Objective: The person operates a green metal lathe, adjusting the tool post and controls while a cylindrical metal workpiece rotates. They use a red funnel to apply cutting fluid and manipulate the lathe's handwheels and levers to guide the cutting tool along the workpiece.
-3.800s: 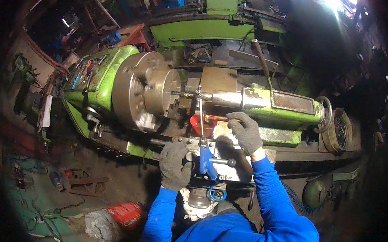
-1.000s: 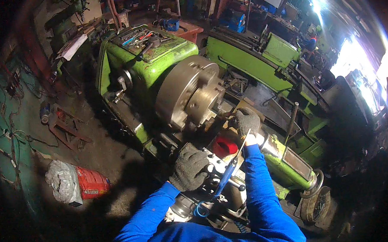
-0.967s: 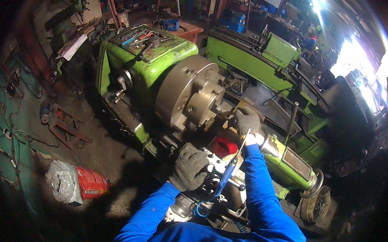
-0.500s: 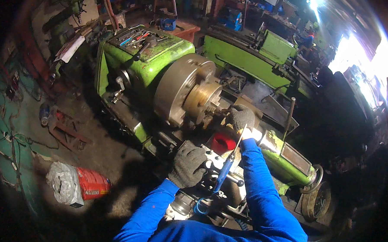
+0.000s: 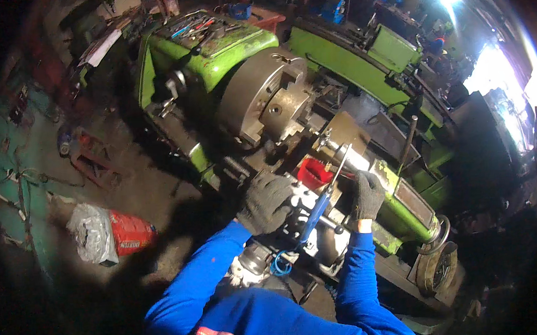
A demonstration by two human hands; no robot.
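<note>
My left hand [image 5: 266, 202], in a dark grey work glove, is closed at the left side of the lathe carriage [image 5: 301, 213]; whatever lies under its fingers is hidden. Also gloved, my right hand [image 5: 368, 194] is curled beside the green tailstock [image 5: 395, 189], and I cannot make out what it grips, if anything. Between my hands a blue air blow gun [image 5: 314, 218] rests on the carriage, its long thin nozzle slanting up and to the right. A red cup-like container [image 5: 314, 173] sits just beyond it. Farther off is the large lathe chuck [image 5: 256, 99] with stepped jaws.
Hand tools [image 5: 193, 30] lie on top of the green headstock [image 5: 227, 52]. A red and silver sack [image 5: 112, 234] is on the floor at left. An upright rod [image 5: 408, 143] stands behind the tailstock. A handwheel [image 5: 437, 235] projects at its right end.
My right hand has drawn back from beside the chuck to the tailstock, uncovering the tailstock's tip. The chuck's jaws show at a different angle. My left hand stays by the carriage.
</note>
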